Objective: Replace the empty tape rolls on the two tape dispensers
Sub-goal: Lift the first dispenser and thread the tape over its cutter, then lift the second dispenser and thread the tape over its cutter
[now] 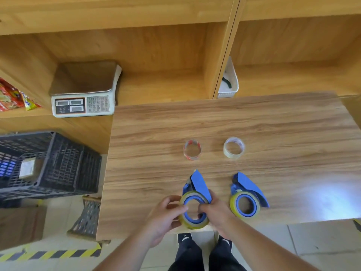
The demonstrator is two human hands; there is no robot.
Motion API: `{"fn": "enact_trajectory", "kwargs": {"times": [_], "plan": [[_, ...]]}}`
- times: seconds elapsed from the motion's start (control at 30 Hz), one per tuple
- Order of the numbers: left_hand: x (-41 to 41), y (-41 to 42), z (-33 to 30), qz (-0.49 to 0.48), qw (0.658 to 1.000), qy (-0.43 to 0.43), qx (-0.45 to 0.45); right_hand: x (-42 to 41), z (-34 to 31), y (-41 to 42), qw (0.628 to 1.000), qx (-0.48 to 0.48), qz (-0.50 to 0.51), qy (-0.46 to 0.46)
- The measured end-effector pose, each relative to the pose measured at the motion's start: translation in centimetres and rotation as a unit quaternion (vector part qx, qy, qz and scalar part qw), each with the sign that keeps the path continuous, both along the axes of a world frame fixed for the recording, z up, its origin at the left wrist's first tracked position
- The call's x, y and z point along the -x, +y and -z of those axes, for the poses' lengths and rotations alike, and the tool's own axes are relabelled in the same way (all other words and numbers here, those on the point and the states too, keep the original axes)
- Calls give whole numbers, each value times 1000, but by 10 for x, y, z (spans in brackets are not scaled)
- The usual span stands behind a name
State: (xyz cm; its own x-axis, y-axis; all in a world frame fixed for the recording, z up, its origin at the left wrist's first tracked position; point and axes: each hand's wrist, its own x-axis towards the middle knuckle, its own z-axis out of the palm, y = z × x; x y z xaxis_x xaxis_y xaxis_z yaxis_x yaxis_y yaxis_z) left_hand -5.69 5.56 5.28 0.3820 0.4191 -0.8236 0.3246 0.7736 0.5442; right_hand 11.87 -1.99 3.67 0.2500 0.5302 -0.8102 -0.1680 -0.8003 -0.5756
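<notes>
Our left hand [166, 214] and right hand [216, 212] both grip the left dispenser [195, 200] at the worktop's [234, 124] six o'clock edge. Its nose points to twelve o'clock. The other dispenser [247, 196] lies at three o'clock, nearer our right hand.

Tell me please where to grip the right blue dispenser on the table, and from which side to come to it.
Judging by its pose, grip the right dispenser by the yellowish tape roll at its near end, fingers across the roll's outer edges, coming from the near table edge. The pointed blue guard and cutter end face away, so this approach probably avoids the blade. The left hand and right hand are busy on the other dispenser.
</notes>
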Motion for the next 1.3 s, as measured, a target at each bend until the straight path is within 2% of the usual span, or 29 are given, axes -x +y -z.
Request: {"fn": "enact_trajectory", "kwargs": {"times": [0.2, 0.47, 0.7, 0.93, 1.13, 1.23, 1.3], "plan": [[6, 8, 43, -28, 999, 27, 26, 4, 22, 15, 994, 50, -78, -61], [1, 8, 77, -49, 997, 42, 43, 1, 44, 28, 977, 37, -145, -153], [1, 8, 93, 23, 990, 128, -48, 1, 60, 29, 959, 35, -194, -206], [-9, -1, 90, 24, 975, 194, -103, 2, 69, 25, 954, 26, -200, -224], [-15, -2, 83, 29, 969, 213, -118, -6, 66, 21, 952, 13, -217, -217], [-23, -5, 70, 12, 942, 267, -201, -18, 54, 15, 946, -5, -221, -235], [-36, -10, 57, -23, 927, 268, -260, -31, 42, 8, 939, -40, -209, -271]]}}
